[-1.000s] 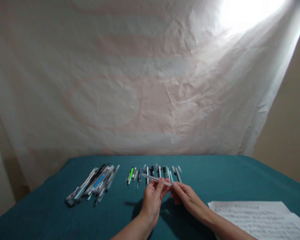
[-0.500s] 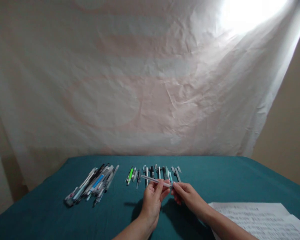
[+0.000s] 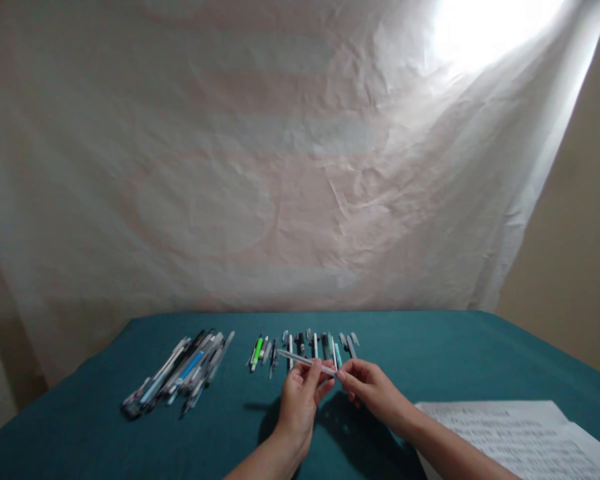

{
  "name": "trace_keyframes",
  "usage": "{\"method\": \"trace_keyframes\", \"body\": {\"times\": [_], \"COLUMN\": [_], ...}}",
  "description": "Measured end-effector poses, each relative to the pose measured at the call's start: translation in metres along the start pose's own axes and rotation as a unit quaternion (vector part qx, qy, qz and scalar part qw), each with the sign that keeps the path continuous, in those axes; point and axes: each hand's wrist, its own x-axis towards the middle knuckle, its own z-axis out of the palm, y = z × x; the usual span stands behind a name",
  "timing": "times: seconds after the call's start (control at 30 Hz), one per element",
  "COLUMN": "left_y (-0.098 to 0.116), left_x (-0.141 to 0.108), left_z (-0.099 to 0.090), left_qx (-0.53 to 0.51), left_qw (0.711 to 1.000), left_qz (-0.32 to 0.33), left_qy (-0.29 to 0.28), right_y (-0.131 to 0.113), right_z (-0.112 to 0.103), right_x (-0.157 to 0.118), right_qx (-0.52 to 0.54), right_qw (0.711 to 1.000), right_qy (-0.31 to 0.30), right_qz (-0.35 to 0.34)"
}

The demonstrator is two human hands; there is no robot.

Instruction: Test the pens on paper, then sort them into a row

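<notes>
A slim, pale, see-through pen is held slantwise above the table, its far end pointing up and left. My left hand pinches its middle between thumb and fingers. At the pen's near right end, my right hand has its thumb and fingertips closed on the tip; the fine detail there is too small to make out. Behind my hands lies a row of pens and caps, among them a bright green highlighter, a black pen part and a light blue pen partly hidden by my right hand.
A big pile of pens lies on the left of the green-covered table. Sheets of paper with handwritten lines lie at the right front, partly under my right forearm. A pale sheet hangs behind the table.
The whole view has shifted slightly, so things sit a little further left. Both hands keep their hold on the pen, with my right fingertips moved slightly at its end.
</notes>
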Motion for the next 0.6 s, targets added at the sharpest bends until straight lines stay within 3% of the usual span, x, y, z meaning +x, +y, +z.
{"method": "trace_keyframes", "body": {"times": [0.17, 0.33, 0.5, 0.6], "left_y": [0.0000, -0.0018, -0.0011, 0.0004], "left_x": [-0.0004, 0.0008, 0.0012, 0.0013], "left_z": [-0.0010, -0.0038, -0.0044, -0.0037], "left_qx": [0.009, 0.017, 0.028, 0.041], "left_qw": [1.000, 1.000, 1.000, 0.999], "left_qz": [0.002, -0.005, 0.000, -0.007], "left_qy": [-0.010, 0.010, 0.013, 0.028], "right_y": [-0.0036, -0.0007, -0.0004, -0.0001], "right_z": [0.0021, 0.0029, 0.0047, 0.0050], "right_x": [-0.0016, -0.0007, -0.0019, -0.0024], "right_qx": [0.001, -0.037, -0.016, -0.044], "right_qw": [0.999, 0.999, 0.999, 0.999], "right_qy": [-0.036, 0.003, -0.025, -0.016], "right_qz": [0.031, -0.013, 0.018, -0.002]}}
